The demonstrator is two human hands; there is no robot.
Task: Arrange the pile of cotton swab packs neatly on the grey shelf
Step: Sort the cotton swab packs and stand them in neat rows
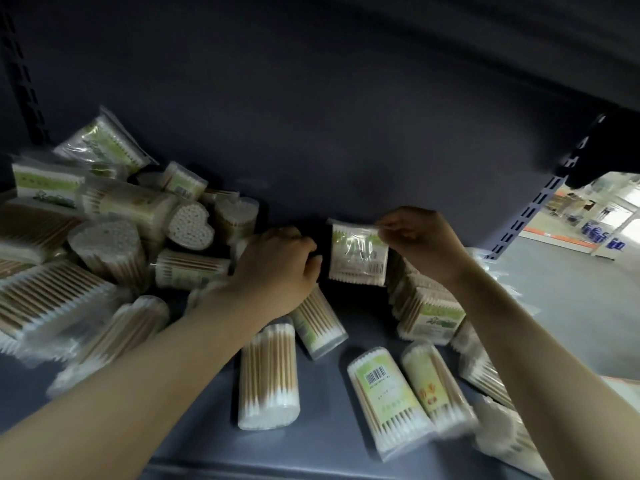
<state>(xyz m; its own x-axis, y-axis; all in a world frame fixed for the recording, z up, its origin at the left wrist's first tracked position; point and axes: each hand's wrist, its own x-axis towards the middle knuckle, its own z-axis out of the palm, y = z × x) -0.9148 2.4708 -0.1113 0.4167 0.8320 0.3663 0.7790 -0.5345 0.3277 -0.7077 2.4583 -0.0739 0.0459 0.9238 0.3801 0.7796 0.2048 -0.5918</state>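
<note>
Grey shelf [311, 441] edge near (bare centre strip beyond).

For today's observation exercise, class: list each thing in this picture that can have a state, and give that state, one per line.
Right hand: pinches the top edge of the flat pack.
Flat pack: held upright near the back wall.
Left hand: curled, knuckles up, over a cylinder pack; grip unclear.
Cylinder pack: lying on its side.
Pile of packs: jumbled, at left.
Heart-shaped pack: tipped, end facing out.
Grey shelf: partly covered.
</note>
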